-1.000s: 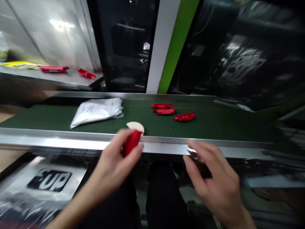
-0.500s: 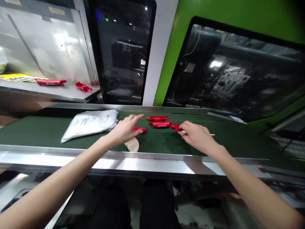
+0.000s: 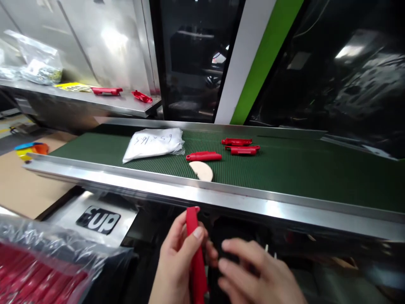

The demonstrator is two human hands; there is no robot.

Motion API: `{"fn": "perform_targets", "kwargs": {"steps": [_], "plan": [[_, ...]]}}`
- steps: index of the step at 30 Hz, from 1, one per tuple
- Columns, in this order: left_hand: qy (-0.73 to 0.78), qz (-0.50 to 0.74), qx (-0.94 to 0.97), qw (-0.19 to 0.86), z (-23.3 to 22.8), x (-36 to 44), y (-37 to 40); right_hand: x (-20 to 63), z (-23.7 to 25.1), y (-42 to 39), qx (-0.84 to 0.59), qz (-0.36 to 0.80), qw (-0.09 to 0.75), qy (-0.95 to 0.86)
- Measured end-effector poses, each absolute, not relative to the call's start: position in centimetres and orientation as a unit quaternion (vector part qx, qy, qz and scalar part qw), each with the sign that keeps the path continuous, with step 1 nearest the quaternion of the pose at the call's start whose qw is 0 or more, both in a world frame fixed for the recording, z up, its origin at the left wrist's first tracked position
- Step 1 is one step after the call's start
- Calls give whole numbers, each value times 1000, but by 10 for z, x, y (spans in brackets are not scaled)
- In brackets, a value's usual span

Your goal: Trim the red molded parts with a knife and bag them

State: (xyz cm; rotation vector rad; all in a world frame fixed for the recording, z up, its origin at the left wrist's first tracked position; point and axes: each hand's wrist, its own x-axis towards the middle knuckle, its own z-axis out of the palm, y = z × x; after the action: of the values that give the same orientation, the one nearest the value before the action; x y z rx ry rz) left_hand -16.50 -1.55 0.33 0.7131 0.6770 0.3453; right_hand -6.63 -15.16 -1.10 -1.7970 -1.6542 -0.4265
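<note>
In front of the conveyor, a long red plastic part (image 3: 196,266) stands nearly upright in my left hand (image 3: 174,255), the thumb pressed against its side. My right hand (image 3: 257,274) is just to the right of it, with curled fingers blurred by motion and apart from the part. Two thin pale ends of a slim stick-like tool (image 3: 266,248) poke out behind its knuckles; most of the tool is hidden. On the green belt lie a single red part (image 3: 204,156) and two more red parts (image 3: 243,150) side by side. A pale rounded flat piece (image 3: 202,171) is near the belt's front rail.
A white bag with handwriting (image 3: 155,142) lies on the conveyor belt (image 3: 300,169), behind the metal front rail (image 3: 272,207). Bagged red parts (image 3: 41,274) are at lower left, near cardboard (image 3: 38,181). Two red parts (image 3: 106,90) sit on the metal shelf (image 3: 126,102).
Both hands have moved back from the belt toward my body. A red part is now in my left hand. The view has swung left, bringing the bagged red parts and cardboard into sight.
</note>
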Motion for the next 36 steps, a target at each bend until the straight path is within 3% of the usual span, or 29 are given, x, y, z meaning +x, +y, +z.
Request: {"fn": "perform_targets", "kwargs": {"steps": [4, 6, 9, 17, 36], "plan": [[349, 144, 421, 825, -4, -187, -17, -67, -8, -157, -769, 48, 395, -500], [359, 122, 434, 817, -8, -195, -21, -69, -4, -155, -758, 90, 428, -485], [354, 109, 405, 836, -8, -202, -27, -75, 1, -148, -737, 60, 454, -497], [337, 104, 321, 879, 2, -207, -32, -82, 7, -140, -692, 8, 403, -599], [329, 107, 338, 875, 7, -207, -37, -82, 9, -140, -693, -50, 365, -619]]}}
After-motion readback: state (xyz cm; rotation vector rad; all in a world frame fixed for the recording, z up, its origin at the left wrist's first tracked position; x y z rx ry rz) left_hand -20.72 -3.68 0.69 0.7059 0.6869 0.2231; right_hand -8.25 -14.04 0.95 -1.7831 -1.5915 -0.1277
